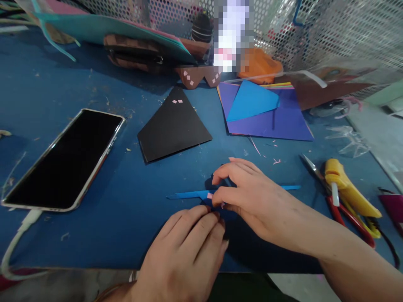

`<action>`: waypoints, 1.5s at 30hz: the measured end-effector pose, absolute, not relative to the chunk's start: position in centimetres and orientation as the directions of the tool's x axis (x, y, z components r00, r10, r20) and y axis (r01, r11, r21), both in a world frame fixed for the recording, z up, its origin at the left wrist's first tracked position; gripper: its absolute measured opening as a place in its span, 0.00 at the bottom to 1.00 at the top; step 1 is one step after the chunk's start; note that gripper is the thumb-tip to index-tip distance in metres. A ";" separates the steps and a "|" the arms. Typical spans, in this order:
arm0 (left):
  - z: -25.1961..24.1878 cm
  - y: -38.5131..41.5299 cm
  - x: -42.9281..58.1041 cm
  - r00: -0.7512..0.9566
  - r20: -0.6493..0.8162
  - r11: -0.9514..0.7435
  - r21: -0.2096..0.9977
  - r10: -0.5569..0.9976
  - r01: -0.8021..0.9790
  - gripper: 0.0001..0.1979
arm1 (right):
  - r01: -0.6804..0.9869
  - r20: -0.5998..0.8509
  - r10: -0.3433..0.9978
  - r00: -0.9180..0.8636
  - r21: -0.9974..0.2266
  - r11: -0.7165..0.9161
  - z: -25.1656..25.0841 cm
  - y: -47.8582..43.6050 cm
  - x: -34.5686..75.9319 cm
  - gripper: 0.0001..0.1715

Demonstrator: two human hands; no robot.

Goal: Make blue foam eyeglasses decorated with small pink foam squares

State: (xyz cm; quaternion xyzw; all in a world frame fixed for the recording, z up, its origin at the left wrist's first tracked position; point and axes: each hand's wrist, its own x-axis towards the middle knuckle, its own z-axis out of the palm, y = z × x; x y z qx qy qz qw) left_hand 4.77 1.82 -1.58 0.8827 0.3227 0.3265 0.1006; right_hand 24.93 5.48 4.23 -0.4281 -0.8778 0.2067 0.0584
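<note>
**Fingers pinch a paper strip**

The right hand (248, 197) has its grip closed on a blue paper strip (185, 194) lying on the desk (126, 226), at a tiny pink square (209, 195). Just below that grip, the left hand (189, 239) lies flat with its fingers spread, seemingly steadying the strip.

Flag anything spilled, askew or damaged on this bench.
Nothing damaged. Pink paper slivers and crumbs litter the blue mat near the purple sheets. Crumpled clear plastic lies at the right edge. The right hand pinches the blue paper strip; the left hand presses beside it.
</note>
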 end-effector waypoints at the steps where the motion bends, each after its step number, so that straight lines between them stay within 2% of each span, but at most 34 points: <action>1: -1.6 1.8 4.8 0.578 0.514 -0.772 0.388 0.635 0.504 0.10 | 0.723 -0.084 0.768 -0.635 -0.413 0.553 4.2 5.6 24.9 0.23; 6: -1.7 1.8 4.7 0.583 0.512 -0.775 0.381 0.631 0.504 0.11 | 0.724 -0.120 0.752 -0.648 -0.405 0.558 4.3 5.8 24.8 0.22; 13: -1.3 1.9 4.8 0.580 0.503 -0.768 0.399 0.641 0.502 0.10 | 0.739 -0.115 0.769 -0.629 -0.394 0.546 4.3 5.4 25.0 0.24; 21: -1.3 2.0 4.9 0.566 0.521 -0.768 0.391 0.639 0.507 0.09 | 0.735 -0.030 0.786 -0.618 -0.377 0.564 4.3 5.3 24.7 0.14; 31: -1.0 2.1 5.0 0.572 0.516 -0.770 0.392 0.638 0.504 0.09 | 0.746 -0.035 0.794 -0.607 -0.371 0.553 3.4 5.1 25.0 0.15; 39: -1.0 2.0 4.9 0.570 0.511 -0.765 0.402 0.644 0.503 0.09 | 0.767 0.032 0.836 -0.548 -0.381 0.517 3.3 4.8 24.7 0.09; 45: -1.0 2.2 5.1 0.569 0.512 -0.765 0.398 0.644 0.507 0.09 | 0.781 0.140 0.873 -0.467 -0.398 0.481 3.4 3.9 25.2 0.14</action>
